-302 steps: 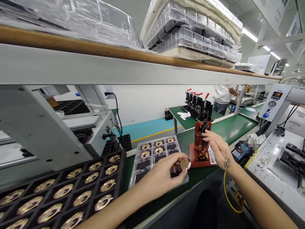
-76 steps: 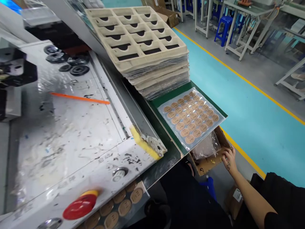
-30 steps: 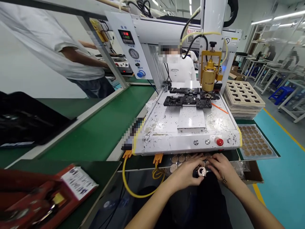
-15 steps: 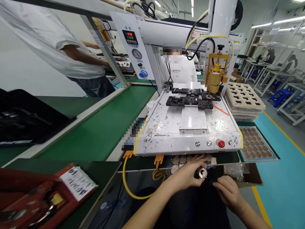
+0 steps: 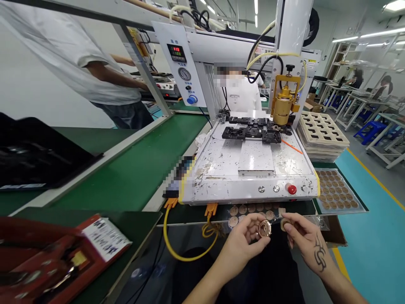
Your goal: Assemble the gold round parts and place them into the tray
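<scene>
A rose-gold watch case point(image 5: 264, 228), round with a hollow centre, is held by my left hand point(image 5: 243, 242), whose thumb and fingers grip its rim. Just right of it, my right hand point(image 5: 302, 236) pinches a round brown disc point(image 5: 284, 224) like a sticker between thumb and fingers. A small gap separates the disc from the watch case. Behind both hands, a clear sheet of similar round brown discs point(image 5: 243, 209) lies along the bench edge, partly covered by my left hand.
A white dispensing machine point(image 5: 218, 185) with black fixtures point(image 5: 253, 134) stands ahead. Right of it are stacked trays point(image 5: 322, 131) and another disc sheet point(image 5: 337, 190). A cardboard box point(image 5: 337, 230) sits below. Yellow cables point(image 5: 165, 236) hang at left, near a red press point(image 5: 41, 261). Other people stand beyond.
My right hand has risen and moved closer to the bench edge, now with a brown disc in its fingers. My left hand has turned the watch case and shifted slightly left.
</scene>
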{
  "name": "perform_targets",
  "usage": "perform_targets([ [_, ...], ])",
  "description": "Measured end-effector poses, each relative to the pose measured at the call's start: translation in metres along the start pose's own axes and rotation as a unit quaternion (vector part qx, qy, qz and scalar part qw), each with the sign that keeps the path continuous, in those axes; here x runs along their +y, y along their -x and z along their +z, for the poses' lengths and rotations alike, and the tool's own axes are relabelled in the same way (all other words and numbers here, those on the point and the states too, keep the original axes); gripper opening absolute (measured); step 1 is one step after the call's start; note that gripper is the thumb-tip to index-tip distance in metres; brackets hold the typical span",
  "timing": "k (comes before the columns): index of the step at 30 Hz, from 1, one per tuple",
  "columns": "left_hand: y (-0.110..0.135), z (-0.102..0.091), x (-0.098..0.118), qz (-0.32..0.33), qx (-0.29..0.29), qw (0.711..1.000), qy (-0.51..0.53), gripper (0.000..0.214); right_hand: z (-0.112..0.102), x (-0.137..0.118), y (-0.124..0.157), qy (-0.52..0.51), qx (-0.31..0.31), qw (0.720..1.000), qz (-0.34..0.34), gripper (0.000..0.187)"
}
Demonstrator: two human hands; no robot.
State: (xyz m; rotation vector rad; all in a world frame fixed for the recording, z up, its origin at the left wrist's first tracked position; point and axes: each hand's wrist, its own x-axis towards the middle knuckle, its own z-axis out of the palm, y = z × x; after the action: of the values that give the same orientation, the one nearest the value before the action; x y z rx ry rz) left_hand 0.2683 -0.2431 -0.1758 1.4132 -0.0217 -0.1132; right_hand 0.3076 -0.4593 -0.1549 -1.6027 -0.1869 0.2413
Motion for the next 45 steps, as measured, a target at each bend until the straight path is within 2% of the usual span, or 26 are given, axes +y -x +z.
perform_targets([
  [2,0.012,-0.001,0.006,-0.048,0.023,0.991,0.123,0.046,0.011,-0.007,-0.002,-0.033,-0.016,0.999,0.015,0.046],
  [5,0.026,-0.003,0.016,-0.09,0.068,0.975,0.191,0.056,0.023,-0.011,-0.005,-0.077,-0.04,0.995,0.05,0.046],
  [10,0.044,-0.004,0.031,-0.11,0.115,0.957,0.241,0.055,0.033,-0.012,-0.005,-0.088,-0.071,0.991,0.07,0.046],
  [14,0.055,-0.004,0.036,-0.114,0.11,0.95,0.268,0.057,0.033,-0.008,0.0,-0.101,-0.11,0.986,0.076,0.04],
  [18,0.063,-0.003,0.037,-0.098,0.096,0.957,0.257,0.055,0.031,-0.003,0.005,-0.126,-0.167,0.972,0.107,0.034],
  [22,0.066,-0.002,0.038,-0.088,0.093,0.963,0.239,0.053,0.031,-0.007,0.007,-0.098,-0.191,0.969,0.124,0.037],
  [24,0.067,-0.001,0.039,-0.085,0.09,0.963,0.238,0.052,0.032,-0.014,0.008,-0.053,-0.191,0.974,0.109,0.038],
  [29,0.068,-0.001,0.04,-0.081,0.083,0.965,0.236,0.05,0.041,-0.03,0.008,0.052,-0.179,0.982,-0.005,0.031],
  [31,0.069,0.001,0.041,-0.077,0.088,0.966,0.232,0.051,0.046,-0.032,0.008,0.066,-0.179,0.981,-0.029,0.028],
  [37,0.071,0.004,0.04,-0.067,0.093,0.97,0.215,0.052,0.056,-0.032,0.009,0.054,-0.194,0.979,-0.041,0.024],
  [45,0.073,0.005,0.039,-0.062,0.081,0.975,0.199,0.05,0.056,-0.029,0.009,0.056,-0.185,0.98,-0.045,0.029],
])
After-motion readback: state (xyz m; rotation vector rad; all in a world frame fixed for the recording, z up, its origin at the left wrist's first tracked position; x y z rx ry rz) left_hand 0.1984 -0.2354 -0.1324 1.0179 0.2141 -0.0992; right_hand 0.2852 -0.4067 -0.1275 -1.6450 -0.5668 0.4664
